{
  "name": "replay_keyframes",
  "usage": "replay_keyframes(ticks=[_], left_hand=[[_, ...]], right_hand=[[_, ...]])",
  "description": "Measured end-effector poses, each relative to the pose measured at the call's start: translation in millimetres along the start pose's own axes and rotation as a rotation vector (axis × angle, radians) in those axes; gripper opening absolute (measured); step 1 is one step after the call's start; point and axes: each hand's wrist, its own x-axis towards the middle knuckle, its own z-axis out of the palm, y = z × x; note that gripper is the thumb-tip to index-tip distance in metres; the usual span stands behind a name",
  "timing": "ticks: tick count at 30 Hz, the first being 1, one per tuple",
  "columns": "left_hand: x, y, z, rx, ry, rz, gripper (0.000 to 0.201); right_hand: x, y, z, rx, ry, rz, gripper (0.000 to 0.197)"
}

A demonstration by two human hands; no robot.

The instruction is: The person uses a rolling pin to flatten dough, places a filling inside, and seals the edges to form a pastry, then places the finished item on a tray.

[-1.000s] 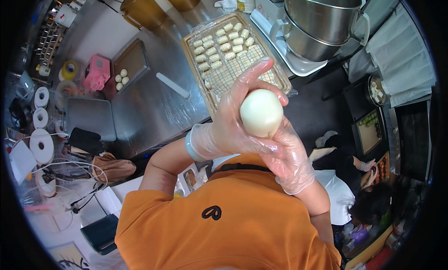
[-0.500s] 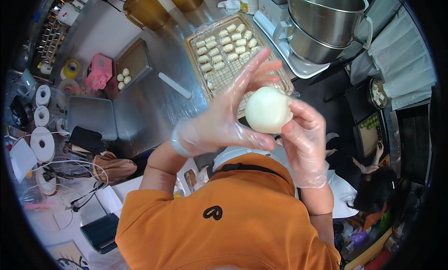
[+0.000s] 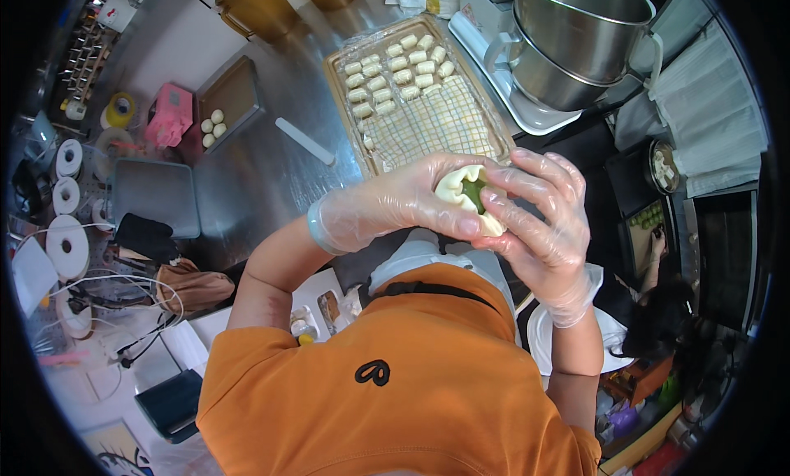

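Several white rolls [image 3: 56,260] run down the far left of my feed, near a grey tray [image 3: 156,196]. Next I get a pink box [image 3: 170,106], then a shallow tray [image 3: 233,89] with a few white balls [image 3: 217,116] bunched in it. White stick [image 3: 304,141] lies alone on the steel counter [image 3: 255,188]. Left of the two hands [image 3: 411,195]: gloved, curled around the left side of a dough wrapper [image 3: 451,186], thumb along the near edge. Beyond it, large tray [image 3: 331,69] on the counter, short dough pieces [image 3: 383,81] in rows, checked sheet [image 3: 436,134] in the near part. Dough wrapper is held up between both hands, edge ruffled, mouth open, green filling [image 3: 472,193] showing. Right hand [image 3: 543,221]: gloved, half-curled, gripping the wrapper's right side; I can't tell whether a fingertip presses the filling. Farther right I log stacked steel bowls [image 3: 568,36] on a white base [image 3: 539,122], green pieces [image 3: 648,215], a co-worker's hand [image 3: 658,244] just beside them, then white fabric [image 3: 712,89].
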Motion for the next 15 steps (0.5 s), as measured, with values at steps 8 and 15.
replay_keyframes(ticks=[8, 15], left_hand=[[-4, 13, 11, 0.125, -0.005, -0.049, 0.077], [-3, 1, 8, 0.069, 0.036, 0.128, 0.066]], right_hand=[[15, 1, -17, -0.036, -0.104, -0.173, 0.032], [16, -11, -17, -0.074, -0.049, -0.065, 0.027]])
